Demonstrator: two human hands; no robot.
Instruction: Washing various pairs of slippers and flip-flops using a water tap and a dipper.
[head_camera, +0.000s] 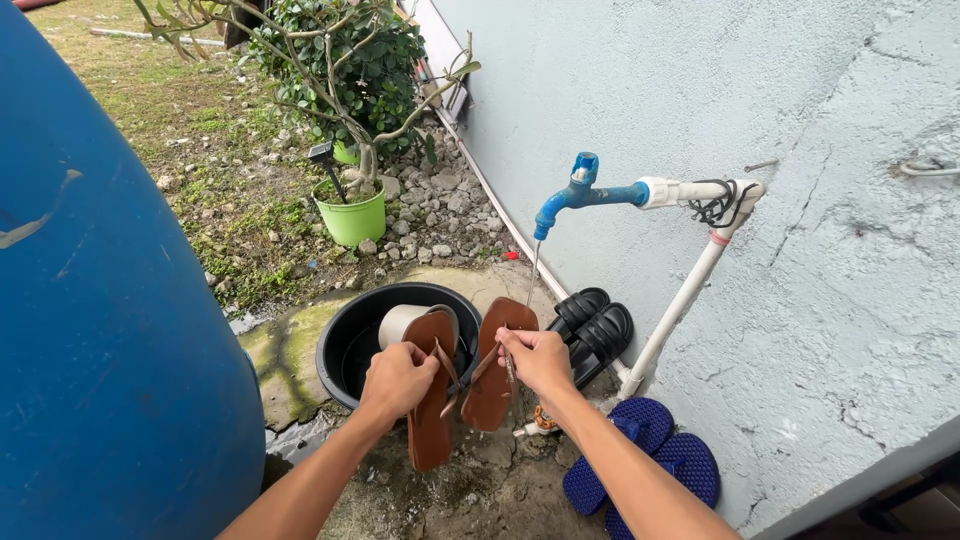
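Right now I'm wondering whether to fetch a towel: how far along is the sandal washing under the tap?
Done: a thin stream already runs from the blue tap. In hand: the left hand grips one brown sandal, the right hand the other sandal, both held by the black basin. Left: the black slides and blue slippers lie untouched by the wall. Whether the sandals are wet, I cannot tell.

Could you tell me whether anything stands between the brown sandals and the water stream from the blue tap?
Nothing visible does: the right-hand brown leather sandal hangs directly under the thin stream from the blue plastic tap.
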